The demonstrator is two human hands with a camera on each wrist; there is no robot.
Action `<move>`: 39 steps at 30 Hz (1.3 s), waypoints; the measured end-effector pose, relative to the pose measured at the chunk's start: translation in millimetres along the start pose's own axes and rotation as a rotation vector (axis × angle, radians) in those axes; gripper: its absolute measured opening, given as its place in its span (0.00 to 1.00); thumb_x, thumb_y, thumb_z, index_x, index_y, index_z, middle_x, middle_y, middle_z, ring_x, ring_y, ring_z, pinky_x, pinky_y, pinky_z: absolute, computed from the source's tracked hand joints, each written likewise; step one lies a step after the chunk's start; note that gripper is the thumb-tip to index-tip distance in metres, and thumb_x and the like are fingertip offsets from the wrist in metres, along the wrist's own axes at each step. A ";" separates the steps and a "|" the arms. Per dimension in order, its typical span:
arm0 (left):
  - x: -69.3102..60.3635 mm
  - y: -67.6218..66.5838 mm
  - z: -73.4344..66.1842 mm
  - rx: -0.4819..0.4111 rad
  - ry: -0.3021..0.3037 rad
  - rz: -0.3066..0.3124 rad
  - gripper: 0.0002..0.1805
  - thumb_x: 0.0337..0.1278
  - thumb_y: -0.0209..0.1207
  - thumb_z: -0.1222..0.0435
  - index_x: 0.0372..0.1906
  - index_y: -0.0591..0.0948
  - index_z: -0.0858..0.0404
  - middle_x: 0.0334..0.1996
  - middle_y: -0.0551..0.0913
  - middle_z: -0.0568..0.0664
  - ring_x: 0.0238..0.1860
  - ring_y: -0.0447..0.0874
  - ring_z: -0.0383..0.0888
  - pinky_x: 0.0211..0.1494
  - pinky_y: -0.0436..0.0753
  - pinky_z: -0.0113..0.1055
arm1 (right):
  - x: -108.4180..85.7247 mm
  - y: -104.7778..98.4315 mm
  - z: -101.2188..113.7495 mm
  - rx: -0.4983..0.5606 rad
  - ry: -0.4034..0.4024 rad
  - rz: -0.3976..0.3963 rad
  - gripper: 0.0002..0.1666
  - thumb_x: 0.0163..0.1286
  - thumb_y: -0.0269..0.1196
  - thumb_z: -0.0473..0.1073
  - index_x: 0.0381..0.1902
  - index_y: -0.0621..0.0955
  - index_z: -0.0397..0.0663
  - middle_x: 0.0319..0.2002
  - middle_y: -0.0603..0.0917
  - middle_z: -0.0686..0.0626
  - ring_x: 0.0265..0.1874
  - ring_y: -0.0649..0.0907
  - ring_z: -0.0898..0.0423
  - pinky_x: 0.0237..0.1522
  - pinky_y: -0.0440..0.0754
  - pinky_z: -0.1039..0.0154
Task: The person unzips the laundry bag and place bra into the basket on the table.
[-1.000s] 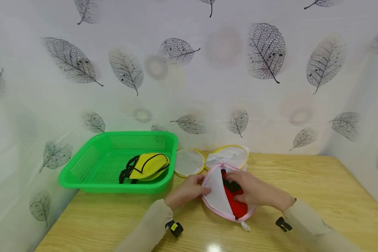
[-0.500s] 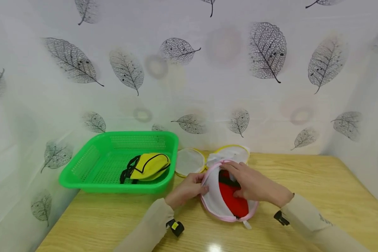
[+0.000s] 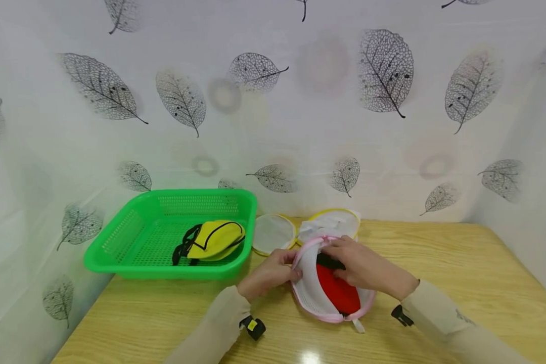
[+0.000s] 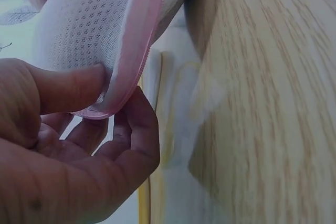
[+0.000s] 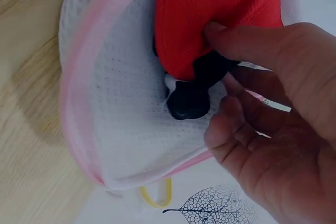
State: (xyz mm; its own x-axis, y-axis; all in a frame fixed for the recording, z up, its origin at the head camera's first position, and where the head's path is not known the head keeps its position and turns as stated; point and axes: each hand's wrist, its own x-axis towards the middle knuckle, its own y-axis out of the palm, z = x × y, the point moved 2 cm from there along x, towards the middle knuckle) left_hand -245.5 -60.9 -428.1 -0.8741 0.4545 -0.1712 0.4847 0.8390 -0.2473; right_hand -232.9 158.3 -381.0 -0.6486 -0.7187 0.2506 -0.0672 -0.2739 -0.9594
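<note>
A white mesh laundry bag (image 3: 309,285) with pink trim lies unzipped on the table. Inside it is a red ribbed garment (image 3: 338,290) with black parts. My left hand (image 3: 273,275) pinches the bag's left edge, thumb on the mesh and fingers beneath, as the left wrist view shows. My right hand (image 3: 361,265) reaches into the opening from the right. In the right wrist view its thumb presses the red garment (image 5: 215,3), with the other fingers curled near the black part (image 5: 189,100). Some fingertips are hidden behind the cloth.
A green plastic basket (image 3: 95,258) stands at the left, holding a yellow garment with black trim and straps (image 3: 216,240). Behind the bag lie a round yellow-rimmed mesh piece (image 3: 273,233) and another yellow-rimmed mesh bag (image 3: 334,225). A leaf-patterned curtain backs the wooden table (image 3: 437,273).
The bag's opening has widened and shows more of the red garment. My right hand has shifted slightly up and left at the bag's far edge. The left hand keeps its grip.
</note>
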 end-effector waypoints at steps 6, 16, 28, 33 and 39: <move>-0.7 0.0 -1.2 0.020 -0.018 -0.008 0.23 0.56 0.61 0.73 0.60 0.82 0.68 0.52 0.86 0.55 0.42 0.80 0.43 0.50 0.81 0.33 | 0.0 0.0 -0.7 -0.012 -0.023 -0.040 0.15 0.50 0.71 0.30 0.29 0.81 0.53 0.34 0.78 0.55 0.38 0.76 0.56 0.38 0.78 0.63; 1.3 -6.8 12.0 -0.069 -0.143 -0.062 0.19 0.60 0.59 0.74 0.57 0.80 0.72 0.37 0.80 0.50 0.33 0.77 0.41 0.34 0.78 0.28 | -21.1 -11.2 -24.4 0.319 -0.033 -0.180 0.19 0.51 0.70 0.24 0.31 0.81 0.53 0.26 0.83 0.61 0.29 0.79 0.67 0.32 0.84 0.67; 0.6 -6.2 9.7 -0.106 -0.128 -0.026 0.23 0.60 0.62 0.72 0.60 0.78 0.72 0.39 0.84 0.52 0.33 0.81 0.40 0.34 0.80 0.28 | -30.4 -29.4 -16.0 0.394 0.130 0.164 0.45 0.57 0.59 0.30 0.74 0.70 0.56 0.67 0.77 0.54 0.60 0.77 0.52 0.58 0.80 0.50; 0.8 -5.6 9.7 -0.082 -0.135 -0.032 0.22 0.60 0.62 0.71 0.60 0.79 0.71 0.38 0.83 0.51 0.32 0.80 0.40 0.33 0.79 0.28 | -27.5 -42.6 -14.5 0.410 0.073 0.213 0.31 0.68 0.66 0.46 0.69 0.75 0.62 0.69 0.75 0.54 0.66 0.74 0.48 0.63 0.78 0.44; 3.0 -5.7 9.6 -0.060 -0.140 -0.033 0.20 0.61 0.62 0.70 0.59 0.79 0.69 0.38 0.83 0.52 0.32 0.80 0.40 0.33 0.80 0.29 | -16.9 -49.3 -4.1 0.193 -0.092 0.134 0.20 0.62 0.74 0.42 0.53 0.84 0.56 0.47 0.86 0.59 0.46 0.81 0.61 0.50 0.84 0.60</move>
State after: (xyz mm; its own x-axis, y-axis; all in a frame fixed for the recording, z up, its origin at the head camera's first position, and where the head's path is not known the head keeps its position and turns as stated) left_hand -250.6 -67.2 -436.3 -0.8746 0.3836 -0.2966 0.4493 0.8711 -0.1982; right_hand -221.7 186.6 -338.5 -0.5698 -0.8093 0.1425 0.1664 -0.2834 -0.9444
